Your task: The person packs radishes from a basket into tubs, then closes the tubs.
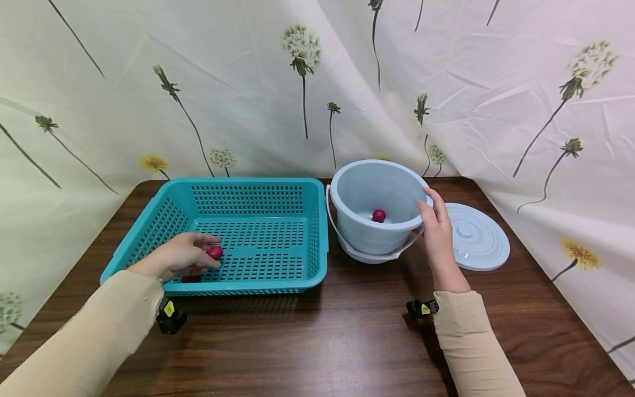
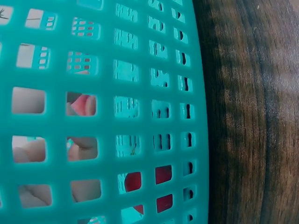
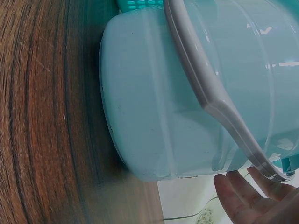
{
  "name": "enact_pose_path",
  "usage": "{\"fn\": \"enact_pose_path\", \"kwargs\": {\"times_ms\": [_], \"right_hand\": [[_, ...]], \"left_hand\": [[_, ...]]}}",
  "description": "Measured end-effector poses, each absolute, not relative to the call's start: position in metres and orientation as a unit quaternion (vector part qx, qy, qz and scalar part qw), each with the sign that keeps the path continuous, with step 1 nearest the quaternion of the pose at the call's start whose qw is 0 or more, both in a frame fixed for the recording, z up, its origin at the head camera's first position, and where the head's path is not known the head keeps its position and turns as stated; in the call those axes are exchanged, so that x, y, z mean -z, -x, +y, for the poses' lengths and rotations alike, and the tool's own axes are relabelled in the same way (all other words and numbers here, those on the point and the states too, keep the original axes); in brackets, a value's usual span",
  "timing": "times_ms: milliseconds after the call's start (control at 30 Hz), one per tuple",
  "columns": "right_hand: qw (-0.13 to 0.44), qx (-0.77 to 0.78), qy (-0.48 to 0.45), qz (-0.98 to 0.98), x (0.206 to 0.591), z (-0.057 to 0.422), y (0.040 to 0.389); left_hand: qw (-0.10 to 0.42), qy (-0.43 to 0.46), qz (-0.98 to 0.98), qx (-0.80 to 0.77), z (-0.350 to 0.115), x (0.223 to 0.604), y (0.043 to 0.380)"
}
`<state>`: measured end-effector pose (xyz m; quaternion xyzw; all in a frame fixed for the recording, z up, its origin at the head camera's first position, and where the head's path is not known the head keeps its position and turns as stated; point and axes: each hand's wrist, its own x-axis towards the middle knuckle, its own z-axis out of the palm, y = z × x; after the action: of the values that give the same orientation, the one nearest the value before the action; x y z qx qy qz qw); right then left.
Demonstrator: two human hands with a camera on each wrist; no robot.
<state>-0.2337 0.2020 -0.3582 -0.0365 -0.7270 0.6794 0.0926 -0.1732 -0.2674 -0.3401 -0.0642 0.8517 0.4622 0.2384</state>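
Observation:
Inside the turquoise plastic basket point(image 1: 321, 242), my left hand point(image 1: 181, 256) pinches a small red ball point(image 1: 215, 252) between thumb and fingers. Another red object point(image 1: 190, 277) lies under that hand by the near wall; the left wrist view shows red point(image 2: 163, 174) through the wall's holes, its full shape hidden. My right hand point(image 1: 437, 229) grips the right rim of a light blue bucket point(image 1: 374, 238), thumb at the rim's inner side. One red ball point(image 1: 378, 215) sits on the bucket's bottom. The bucket's pale handle point(image 3: 205, 100) hangs down across its near side.
A light blue round lid point(image 1: 478, 237) lies flat on the brown wooden table point(image 1: 327, 347), to the right of the bucket. The basket and bucket stand side by side. Behind the table hangs a white cloth point(image 1: 238, 82) printed with dandelions.

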Motion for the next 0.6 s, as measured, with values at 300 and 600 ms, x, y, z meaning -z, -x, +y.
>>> {"fn": "enact_pose_path", "kwargs": {"times_ms": [300,600], "right_hand": [[0.097,-0.678,0.035,-0.727,0.3586,0.2024,0.2336],[0.095,-0.683,0.037,-0.723,0.3598,0.2029,0.2345]], "left_hand": [[0.205,0.056,0.865,-0.455,-0.2638,0.3406,0.1732],[0.147,0.033,0.866,-0.477,-0.2628,0.3322,0.1704]]}}
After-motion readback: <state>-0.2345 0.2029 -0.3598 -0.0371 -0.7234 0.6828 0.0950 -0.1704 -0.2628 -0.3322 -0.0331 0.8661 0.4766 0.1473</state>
